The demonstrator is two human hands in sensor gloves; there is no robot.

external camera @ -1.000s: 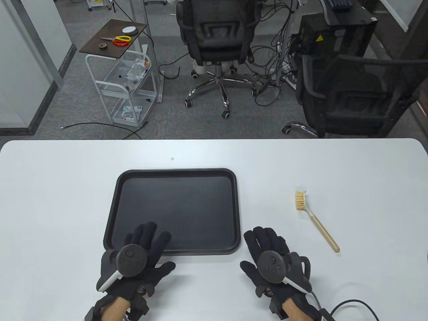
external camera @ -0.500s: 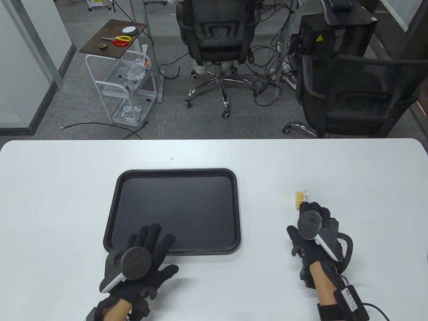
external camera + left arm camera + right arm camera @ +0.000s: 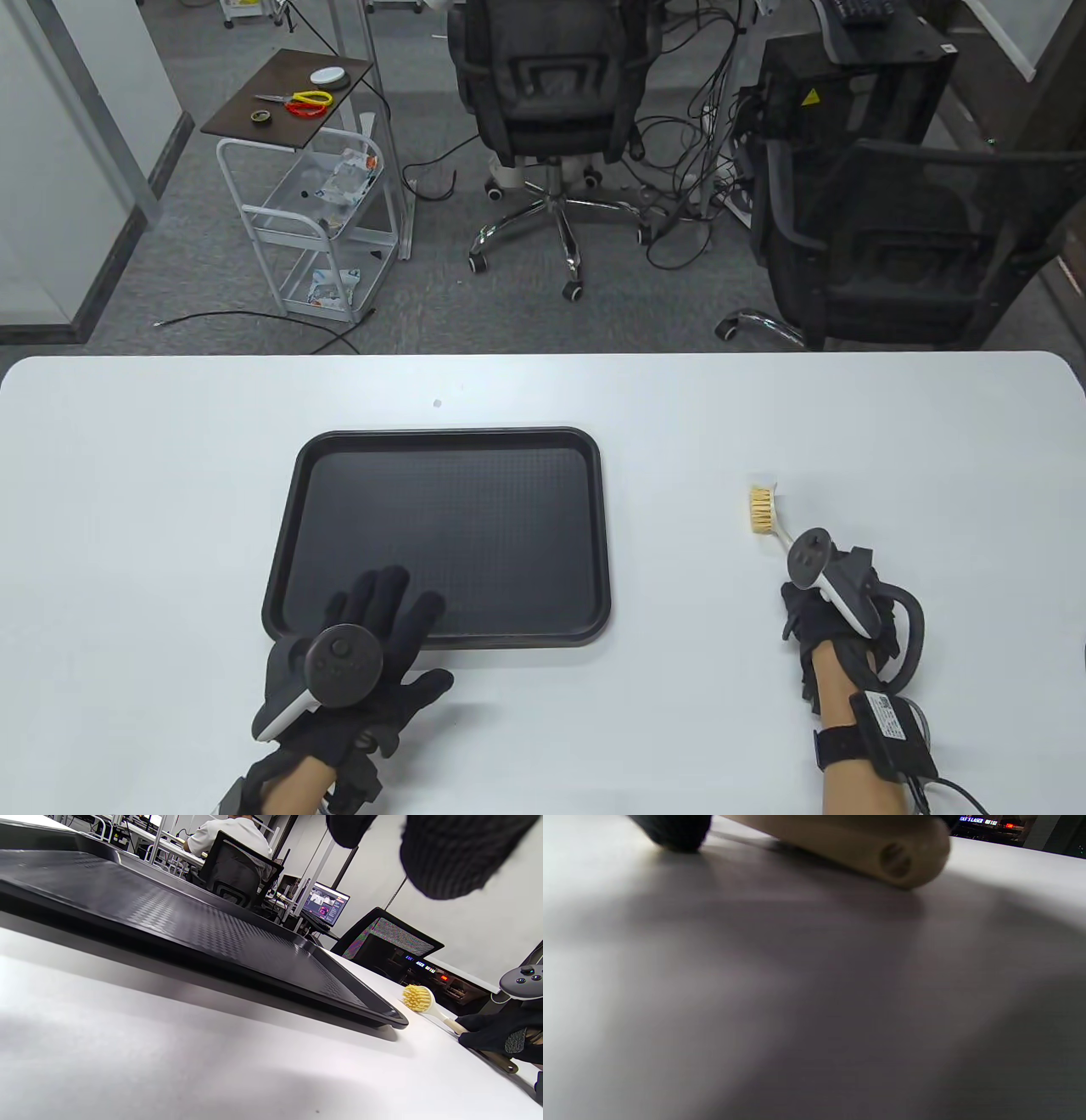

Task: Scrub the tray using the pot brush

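White table [image 3: 170,475], office chairs [image 3: 543,85] behind

The tray [image 3: 441,531] lies on the counter [image 3: 764,407], its near edge under the left grip [image 3: 365,645]. The pot brush [image 3: 764,511] lies well to the tray's right. Its handle sits under the right grip [image 3: 827,594], head pointing away.

The tray [image 3: 437,535] is a black rectangle with rounded corners, a low raised rim and a finely textured floor, lying flat on the white table a little left of centre, long sides running from 9 to 3 o'clock. The pot brush [image 3: 766,514] lies on the table well apart from it, at the tray's 3 o'clock. Its round head of pale yellow bristles [image 3: 416,998] points toward 11 o'clock, joined by a white neck to a light wooden handle (mostly hidden from above) whose rounded end [image 3: 903,859] has a hole through it.
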